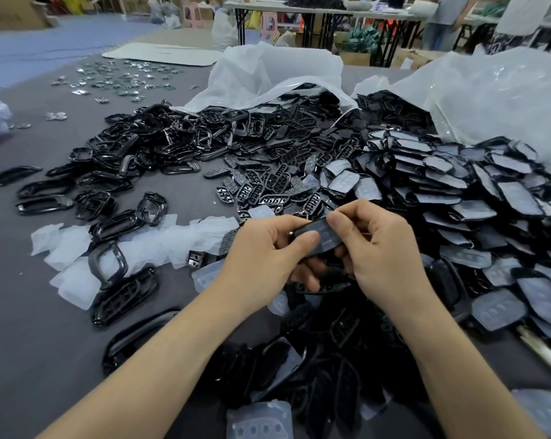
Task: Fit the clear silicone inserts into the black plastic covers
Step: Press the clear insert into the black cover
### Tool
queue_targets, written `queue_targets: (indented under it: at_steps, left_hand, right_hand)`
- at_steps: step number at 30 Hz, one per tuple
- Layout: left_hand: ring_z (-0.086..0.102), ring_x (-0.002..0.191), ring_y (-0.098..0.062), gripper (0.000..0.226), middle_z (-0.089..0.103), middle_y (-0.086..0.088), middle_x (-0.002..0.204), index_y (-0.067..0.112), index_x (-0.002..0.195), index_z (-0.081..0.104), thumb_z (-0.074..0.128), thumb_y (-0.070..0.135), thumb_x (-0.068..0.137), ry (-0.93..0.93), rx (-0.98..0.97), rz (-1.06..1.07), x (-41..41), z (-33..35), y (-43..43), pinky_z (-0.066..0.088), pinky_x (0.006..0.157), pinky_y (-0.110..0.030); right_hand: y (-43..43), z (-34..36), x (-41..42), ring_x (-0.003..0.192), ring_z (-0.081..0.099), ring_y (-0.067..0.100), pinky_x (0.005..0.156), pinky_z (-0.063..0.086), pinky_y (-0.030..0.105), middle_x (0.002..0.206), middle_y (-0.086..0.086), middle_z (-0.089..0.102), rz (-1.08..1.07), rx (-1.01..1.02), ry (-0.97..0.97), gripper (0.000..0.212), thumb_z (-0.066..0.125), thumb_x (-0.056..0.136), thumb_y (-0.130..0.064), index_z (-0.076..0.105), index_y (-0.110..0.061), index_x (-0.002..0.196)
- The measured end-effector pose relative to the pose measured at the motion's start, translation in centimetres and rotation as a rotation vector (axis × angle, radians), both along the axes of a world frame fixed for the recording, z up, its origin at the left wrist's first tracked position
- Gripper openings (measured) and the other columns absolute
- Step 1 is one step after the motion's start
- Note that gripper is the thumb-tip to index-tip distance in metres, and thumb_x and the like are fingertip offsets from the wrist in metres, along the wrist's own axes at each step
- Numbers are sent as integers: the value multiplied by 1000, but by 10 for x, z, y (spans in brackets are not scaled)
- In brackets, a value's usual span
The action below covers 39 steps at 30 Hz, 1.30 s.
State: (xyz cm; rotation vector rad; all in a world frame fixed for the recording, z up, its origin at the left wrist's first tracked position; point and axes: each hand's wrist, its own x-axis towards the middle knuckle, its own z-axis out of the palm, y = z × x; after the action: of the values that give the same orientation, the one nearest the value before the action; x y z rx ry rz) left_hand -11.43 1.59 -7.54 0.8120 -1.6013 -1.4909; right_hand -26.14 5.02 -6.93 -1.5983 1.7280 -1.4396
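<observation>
Loads of fitted covers (457, 198) heaped toward the worktop's (30, 312) right edge, and plenty of bare covers (267, 182) sit mid-worktop. I've got left hand (261, 248) and right hand (381, 248) fingers curled, pinching one black cover (321, 239) between them.

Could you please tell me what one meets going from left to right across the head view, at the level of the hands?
clear inserts → left hand → held cover → right hand → covers pile

Two hands (261, 248) (381, 248), two bags (267, 74) (505, 90), many covers (299, 172)
</observation>
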Motion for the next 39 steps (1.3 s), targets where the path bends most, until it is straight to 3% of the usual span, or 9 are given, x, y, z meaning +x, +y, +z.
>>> queue_targets:
  at_steps: [5, 14, 16, 20, 23, 25, 31, 36, 39]
  left_hand:
    - [57, 38, -20, 16, 67, -8, 58, 17, 88, 68, 57, 8, 94, -20, -46, -4, 4, 0, -2, 49, 45, -25]
    - [63, 46, -21, 10, 71, -5, 69, 20, 91, 67, 60, 14, 94, -31, -110, 17, 6, 2, -4, 50, 49, -25]
    - [69, 69, -14, 12, 72, 4, 82, 23, 99, 67, 61, 28, 90, -182, -321, 108, 5, -1, -4, 55, 66, -29]
    - [53, 118, 0, 53, 56, 13, 130, 25, 132, 54, 70, 38, 83, -308, -762, 89, 8, 1, -5, 42, 100, -18]
    - [56, 118, -18, 31, 64, 0, 123, 10, 118, 68, 68, 18, 87, -351, -1055, 117, 3, -1, -3, 44, 102, -30]
    - [58, 113, -16, 24, 69, 2, 112, 8, 111, 71, 65, 15, 88, -306, -1090, 150, -1, -1, 0, 45, 100, -26]
    - [64, 93, 8, 25, 72, 19, 99, 27, 105, 73, 65, 12, 87, -204, -686, 168, -1, 5, 6, 44, 84, -8]
    - [72, 82, -12, 14, 76, 1, 84, 18, 89, 73, 62, 17, 81, 257, 33, 168, -2, 10, 3, 55, 81, -22]
    - [73, 83, -17, 20, 75, -7, 89, 10, 90, 73, 61, 19, 77, 334, 169, 105, -2, 11, 2, 56, 76, -21]
  right_hand:
    - [3, 0, 6, 50, 54, 17, 53, 43, 34, 56, 1, 60, -74, -65, 144, 15, 60, 92, -26, 63, -18, 79]
    - [5, 5, 15, 34, 38, 6, 34, 31, 15, 43, -3, 47, 139, 57, -348, 10, 53, 96, -11, 55, -15, 87]
    - [4, 6, 15, 33, 37, 5, 34, 30, 14, 42, -4, 46, 129, 69, -385, 12, 52, 96, -8, 55, -15, 86]
    - [5, 13, 7, 29, 31, 4, 33, 24, 13, 40, -5, 44, 61, 154, -555, 13, 51, 96, -6, 54, -8, 84]
    - [6, 20, -7, 27, 25, 5, 35, 20, 12, 40, -3, 39, 64, 315, -824, 13, 49, 92, -3, 57, -8, 83]
    - [8, 23, -10, 25, 22, 4, 32, 21, 12, 39, -4, 35, 107, 409, -900, 16, 48, 91, -4, 57, -10, 79]
    - [8, 26, -8, 28, 32, 4, 28, 25, 14, 43, -2, 42, 223, 468, -1032, 19, 58, 86, -21, 51, -11, 71]
    - [8, 23, -13, 41, 44, 9, 38, 37, 17, 56, 3, 54, 316, 403, -964, 22, 66, 71, -32, 65, -12, 82]
    - [7, 19, -15, 48, 43, 9, 45, 39, 17, 60, -2, 51, 327, 325, -922, 16, 72, 66, -32, 71, -19, 74]
